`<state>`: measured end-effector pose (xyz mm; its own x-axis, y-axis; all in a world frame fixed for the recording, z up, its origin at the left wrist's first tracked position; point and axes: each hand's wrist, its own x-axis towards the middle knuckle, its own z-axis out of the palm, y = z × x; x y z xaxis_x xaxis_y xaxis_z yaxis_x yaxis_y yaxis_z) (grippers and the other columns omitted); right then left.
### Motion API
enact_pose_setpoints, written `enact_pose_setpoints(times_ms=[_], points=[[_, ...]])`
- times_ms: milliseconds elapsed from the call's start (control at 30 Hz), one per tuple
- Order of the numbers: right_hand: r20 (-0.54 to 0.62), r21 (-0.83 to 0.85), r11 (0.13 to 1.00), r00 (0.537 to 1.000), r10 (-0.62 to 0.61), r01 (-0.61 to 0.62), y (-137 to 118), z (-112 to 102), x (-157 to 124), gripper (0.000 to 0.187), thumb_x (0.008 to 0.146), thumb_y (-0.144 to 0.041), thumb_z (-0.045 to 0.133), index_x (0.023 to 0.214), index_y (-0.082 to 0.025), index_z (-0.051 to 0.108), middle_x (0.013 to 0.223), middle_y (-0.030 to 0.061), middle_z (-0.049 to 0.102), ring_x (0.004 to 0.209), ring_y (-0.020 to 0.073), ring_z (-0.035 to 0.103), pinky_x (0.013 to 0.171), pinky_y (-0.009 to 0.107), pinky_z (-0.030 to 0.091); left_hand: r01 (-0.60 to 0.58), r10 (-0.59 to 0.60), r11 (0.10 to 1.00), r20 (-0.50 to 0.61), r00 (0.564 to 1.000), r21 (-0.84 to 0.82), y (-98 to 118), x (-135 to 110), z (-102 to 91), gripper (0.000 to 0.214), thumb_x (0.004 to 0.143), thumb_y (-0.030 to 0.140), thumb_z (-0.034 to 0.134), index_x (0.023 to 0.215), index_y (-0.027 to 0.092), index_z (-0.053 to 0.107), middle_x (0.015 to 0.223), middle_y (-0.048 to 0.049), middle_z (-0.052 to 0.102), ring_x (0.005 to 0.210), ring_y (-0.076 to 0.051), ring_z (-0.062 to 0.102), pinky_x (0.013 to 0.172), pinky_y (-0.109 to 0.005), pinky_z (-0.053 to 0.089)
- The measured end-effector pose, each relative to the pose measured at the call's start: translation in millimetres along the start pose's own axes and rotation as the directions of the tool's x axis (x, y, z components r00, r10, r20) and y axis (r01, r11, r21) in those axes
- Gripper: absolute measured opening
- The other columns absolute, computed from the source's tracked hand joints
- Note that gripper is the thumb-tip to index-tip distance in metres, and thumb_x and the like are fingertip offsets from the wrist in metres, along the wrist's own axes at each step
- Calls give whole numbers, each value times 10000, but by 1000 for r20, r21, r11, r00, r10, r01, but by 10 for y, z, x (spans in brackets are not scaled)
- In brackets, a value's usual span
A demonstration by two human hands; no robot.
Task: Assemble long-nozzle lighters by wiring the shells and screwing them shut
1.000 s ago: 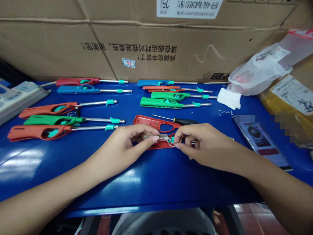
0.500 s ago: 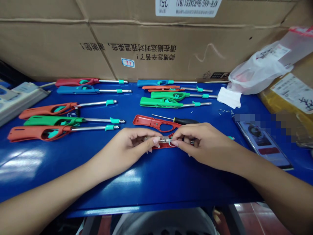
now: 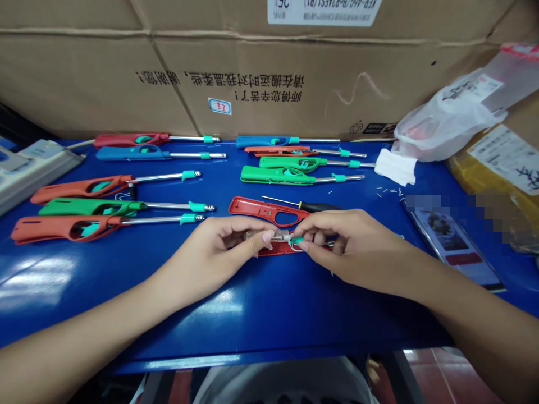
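Note:
Between the thumb and fingers of my left hand (image 3: pixel 217 247) is a clear plastic lighter fuel tank (image 3: pixel 280 236), its right end sticking out. My right hand (image 3: pixel 351 241) pinches a small teal lighter trigger (image 3: pixel 296 240) right beside the tank's end. A thin pale wire loops below the trigger. Under both hands lies a red lighter casing half (image 3: pixel 275 250), mostly covered by the fingers. Just beyond them rests another red casing half (image 3: pixel 256 208), inner side up. A screwdriver (image 3: pixel 309 205) with a black and yellow handle lies behind it, partly hidden by my right hand.
Several long-necked lighters (image 3: pixel 84 229) lie at the left, and more lighters (image 3: pixel 278 175) at the back right. A phone (image 3: pixel 452 241), white paper (image 3: pixel 396 167) and a plastic bag (image 3: pixel 446 120) are on the right. A power strip (image 3: pixel 37 163) sits far left; a cardboard box (image 3: pixel 105 84) stands behind.
The teal trigger now shows between my right fingertips beside the tank, where it was mostly covered before. Both hands have shifted only slightly.

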<state>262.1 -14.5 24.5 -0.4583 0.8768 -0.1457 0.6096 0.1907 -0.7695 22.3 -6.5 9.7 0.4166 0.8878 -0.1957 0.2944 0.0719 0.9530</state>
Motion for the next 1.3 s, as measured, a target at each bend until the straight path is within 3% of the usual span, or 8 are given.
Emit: enact_pose_setpoints(times_ms=[167, 400, 667, 933, 1300], points=[[19, 14, 1000, 1000, 10, -11, 3, -10, 3, 58, 916, -188, 611, 915, -225, 657, 735, -47, 693, 611, 89, 620, 567, 215, 450, 0, 1, 999, -29, 1000, 44, 15, -2, -11, 258, 928, 401, 703, 1035, 194, 815, 919, -32, 825, 763, -145, 705, 699, -221, 564], [37, -16, 999, 998, 45, -45, 22, 0, 16, 151, 974, -279, 592, 925, -239, 728, 673, -42, 700, 573, 97, 619, 565, 233, 436, -35, 32, 988, 19, 999, 150, -11, 4, -49, 379, 998, 474, 603, 863, 181, 801, 747, -10, 759, 618, -95, 610, 607, -186, 493], [3, -100, 995, 1000, -13, 13, -5, -13, 23, 200, 982, -281, 583, 951, -247, 778, 732, -26, 707, 602, 106, 566, 563, 257, 396, 47, -57, 987, 65, 996, 155, 6, -2, -56, 568, 1007, 575, 529, 647, 163, 682, 550, 1, 613, 488, -82, 513, 504, -189, 407], [19, -135, 988, 997, -69, 71, -3, -25, 14, 203, 975, -220, 570, 939, -246, 767, 937, -2, 776, 783, 142, 657, 695, 282, 466, 90, -106, 983, 97, 990, 158, 6, -11, -63, 606, 1000, 611, 509, 614, 162, 638, 507, 8, 560, 449, -80, 471, 473, -189, 370], [38, -139, 984, 993, -108, 113, 3, -21, 26, 199, 968, -189, 577, 917, -243, 761, 939, -7, 782, 844, 158, 674, 748, 304, 477, 82, -98, 984, 92, 991, 159, 11, -10, -62, 573, 995, 578, 535, 616, 164, 647, 509, 9, 558, 463, -85, 480, 479, -186, 375]])
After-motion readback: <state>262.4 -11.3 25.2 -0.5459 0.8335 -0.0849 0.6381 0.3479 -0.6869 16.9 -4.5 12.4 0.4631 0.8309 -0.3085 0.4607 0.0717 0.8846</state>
